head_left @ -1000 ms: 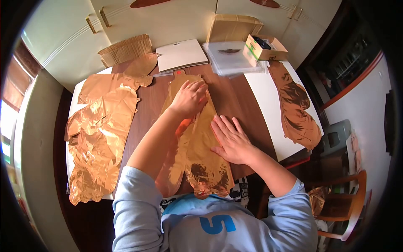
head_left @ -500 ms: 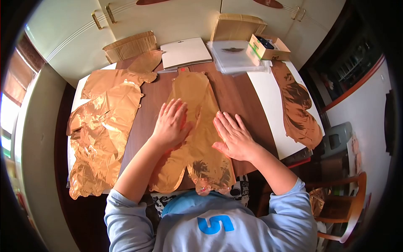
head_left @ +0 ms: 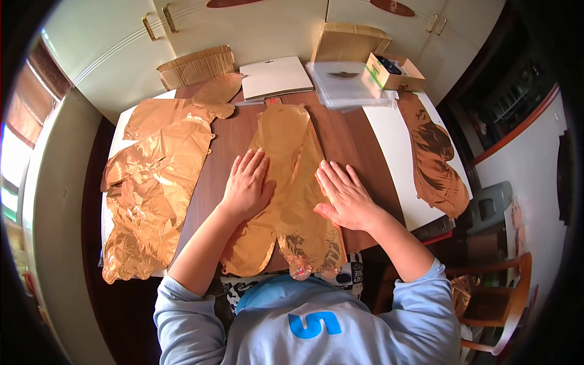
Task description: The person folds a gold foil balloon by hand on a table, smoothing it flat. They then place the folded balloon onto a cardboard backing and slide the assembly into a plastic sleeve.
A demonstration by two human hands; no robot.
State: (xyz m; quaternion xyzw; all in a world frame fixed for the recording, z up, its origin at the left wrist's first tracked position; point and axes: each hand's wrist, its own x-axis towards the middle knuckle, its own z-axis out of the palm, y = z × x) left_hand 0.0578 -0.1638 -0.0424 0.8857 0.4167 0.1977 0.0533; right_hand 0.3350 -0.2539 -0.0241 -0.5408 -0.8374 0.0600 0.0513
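A flat gold foil balloon (head_left: 291, 176) lies lengthwise on the brown table in front of me, its split lower end toward my body. My left hand (head_left: 246, 188) rests on its left edge, palm down with fingers stretched out. On the opposite edge lies my right hand (head_left: 344, 194), also flat, the thumb spread from the fingers. Neither hand grips anything. Left of my arm, crinkled gold foil balloons (head_left: 161, 176) overlap one another. Beyond my right hand, a curved copper-coloured foil balloon (head_left: 433, 155) lies on a white sheet.
Along the back of the table (head_left: 359, 152) are a white folder (head_left: 277, 78), clear plastic sleeves (head_left: 344, 85) and a small open box (head_left: 394, 73) with dark items inside. Cardboard pieces (head_left: 198, 66) stand behind. A wooden chair (head_left: 505, 298) is at the lower right.
The whole view has shifted slightly to the right. My left hand has slid a little outward, toward the balloon's left edge. The right hand keeps nearly the same place on the balloon.
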